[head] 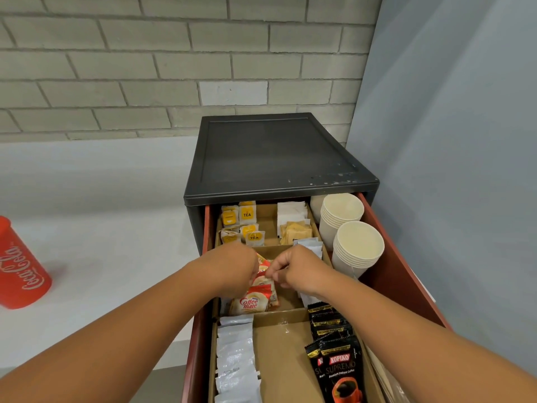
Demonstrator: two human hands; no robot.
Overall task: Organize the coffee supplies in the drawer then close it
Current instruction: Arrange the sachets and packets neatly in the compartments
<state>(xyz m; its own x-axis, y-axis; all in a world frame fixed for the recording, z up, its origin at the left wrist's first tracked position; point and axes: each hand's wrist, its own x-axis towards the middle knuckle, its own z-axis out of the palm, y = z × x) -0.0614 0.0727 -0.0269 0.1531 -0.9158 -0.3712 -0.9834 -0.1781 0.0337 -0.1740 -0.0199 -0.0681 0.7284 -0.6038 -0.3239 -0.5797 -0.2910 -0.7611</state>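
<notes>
Forearms: both reach in from the bottom corners and meet over the middle of the open drawer (pixel 401 274).
Front compartments: a row of white sachets (pixel 235 359) stands on the left, black Kopiko sachets (pixel 340 362) stand on the right, and bare cardboard lies between them.
Coffee mate sachets (pixel 251 303): they stand in the middle-left compartment, just behind the cardboard divider (pixel 279 314), leaning a little.
Left grip (pixel 232 271): clenched, knuckles up, its fingers curled round the tops of the Coffee mate sachets.
Right grip (pixel 299 271): thumb and forefinger pinch the top edge of one of the same sachets, just beside the left grip.
Back compartments: yellow tea bags (pixel 247 222) on the left; white packets (pixel 292 212) and brown sugar packets (pixel 296 232) on the right.
Paper cups (pixel 357 245): two stacks lie along the drawer's right side, mouths toward the camera.
Cabinet (pixel 270 155): dark grey, standing on the pale counter (pixel 101 199) against a grey brick wall (pixel 145 68), with the drawer pulled well out.
Red Coca-Cola cup (pixel 17 266): on the counter at far left, well apart from the cabinet.
</notes>
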